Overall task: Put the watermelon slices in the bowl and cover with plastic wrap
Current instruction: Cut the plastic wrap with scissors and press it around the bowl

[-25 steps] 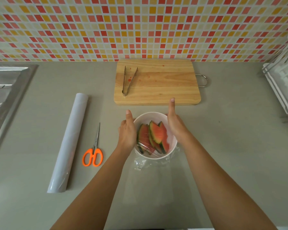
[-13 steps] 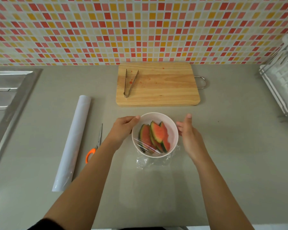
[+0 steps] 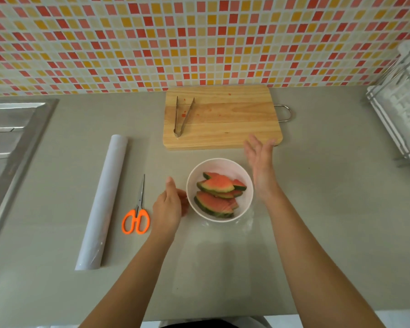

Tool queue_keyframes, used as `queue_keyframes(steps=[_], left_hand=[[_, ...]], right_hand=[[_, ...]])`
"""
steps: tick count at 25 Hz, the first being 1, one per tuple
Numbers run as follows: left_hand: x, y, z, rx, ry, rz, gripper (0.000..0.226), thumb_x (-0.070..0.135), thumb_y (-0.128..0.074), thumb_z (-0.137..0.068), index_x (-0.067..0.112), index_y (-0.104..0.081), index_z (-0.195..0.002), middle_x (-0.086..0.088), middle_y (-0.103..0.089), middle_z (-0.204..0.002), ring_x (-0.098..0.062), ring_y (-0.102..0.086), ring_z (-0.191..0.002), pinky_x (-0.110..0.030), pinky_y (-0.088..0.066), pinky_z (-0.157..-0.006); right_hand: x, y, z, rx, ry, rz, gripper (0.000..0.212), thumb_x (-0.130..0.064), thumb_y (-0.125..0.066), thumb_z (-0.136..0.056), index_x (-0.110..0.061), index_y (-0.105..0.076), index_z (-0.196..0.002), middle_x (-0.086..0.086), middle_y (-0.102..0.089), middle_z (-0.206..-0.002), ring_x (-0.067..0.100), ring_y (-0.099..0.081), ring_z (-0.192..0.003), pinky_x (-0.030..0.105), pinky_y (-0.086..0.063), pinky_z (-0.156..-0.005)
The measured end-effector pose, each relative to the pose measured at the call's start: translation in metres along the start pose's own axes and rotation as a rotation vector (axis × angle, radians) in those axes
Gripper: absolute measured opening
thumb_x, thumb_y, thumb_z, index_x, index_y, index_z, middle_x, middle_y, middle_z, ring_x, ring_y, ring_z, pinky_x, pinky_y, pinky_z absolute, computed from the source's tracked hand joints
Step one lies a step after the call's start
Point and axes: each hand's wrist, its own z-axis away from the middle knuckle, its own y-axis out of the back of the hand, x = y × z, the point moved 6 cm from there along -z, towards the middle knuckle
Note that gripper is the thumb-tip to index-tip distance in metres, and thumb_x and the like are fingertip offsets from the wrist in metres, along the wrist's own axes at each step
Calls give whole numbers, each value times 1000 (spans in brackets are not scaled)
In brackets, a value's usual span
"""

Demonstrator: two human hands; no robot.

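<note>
Flanking the bowl, both hands stand with nothing in them; left hand sits just beside the rim on its near-left, palm turned toward the wall of the bowl, grip apart, and whether the fingers touch the bowl cannot be told through the blur; right hand is on the far-right side, fingers spread and lifted toward the cutting board, grip apart; watermelon slices lie stacked inside the bowl, rinds toward the left and near side; bowl stands on the desk between board and body; plastic wrap shows as a faint clear sheet running from under or against the near rim toward the person, its long axis pointing back at the body, crumpled at the near-right of the bowl; whether any film spans the top cannot be told; so the loose wrap lies nearward of both hands, left hand the closer; judged step: tucking and sealing the film round the rim; wrap roll and scissors rest well left, tongs on the board.
</note>
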Motion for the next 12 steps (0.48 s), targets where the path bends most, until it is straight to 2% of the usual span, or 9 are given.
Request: queue_keyframes(steps=[2,3,4,6,8,10,12], left_hand=[[3,6,5,62,-121,-59,51,48,-29,-98,17,-65,-79,-6,-71,-81,-25,-66,-84,-44,-52,-85],[10,5,3,33,-172,-40,46,45,-29,-99,19,-66,-87,-3,-71,-90,-22,-66,-91,-44,-50,-90],[18,1,-1,-36,-202,-13,42,44,-28,-100,22,-64,-97,-1,-69,-98,-20,-64,-97,-43,-48,-94],[27,-10,-5,-166,-226,-17,39,47,-25,-100,29,-59,-108,0,-67,-108,-19,-61,-104,-42,-46,-97],[19,-13,-5,-184,-226,-44,40,52,-23,-98,35,-59,-102,1,-66,-111,-19,-60,-105,-45,-46,-96],[8,-9,-1,-154,-189,-35,43,55,-23,-96,33,-60,-101,0,-67,-106,-20,-62,-101,-48,-47,-95],[10,-5,-5,-131,-160,-49,43,51,-27,-98,25,-59,-106,-3,-67,-104,-22,-63,-99,-49,-46,-95]], right_hand=[[-10,18,-3,176,121,161,55,-57,-20,-93,-31,-40,-137,-11,-45,-139,5,-37,-130,16,-24,-101],[-8,31,0,251,122,273,50,-54,-28,-92,-31,-45,-133,-14,-51,-128,5,-44,-122,12,-28,-91],[0,43,5,289,55,390,46,-50,-32,-91,-28,-48,-129,-12,-54,-119,9,-48,-115,14,-32,-86],[30,59,12,218,-195,559,42,-43,-33,-91,-18,-51,-120,-3,-55,-111,18,-51,-103,29,-37,-87],[53,57,17,61,-365,603,43,-41,-33,-91,-8,-58,-101,8,-63,-105,25,-57,-97,37,-41,-89],[56,53,14,3,-389,570,45,-46,-38,-90,-10,-66,-84,8,-70,-93,24,-63,-88,37,-45,-85],[52,51,7,-8,-375,547,39,-50,-49,-85,-18,-67,-73,1,-70,-82,17,-63,-76,31,-45,-74]])
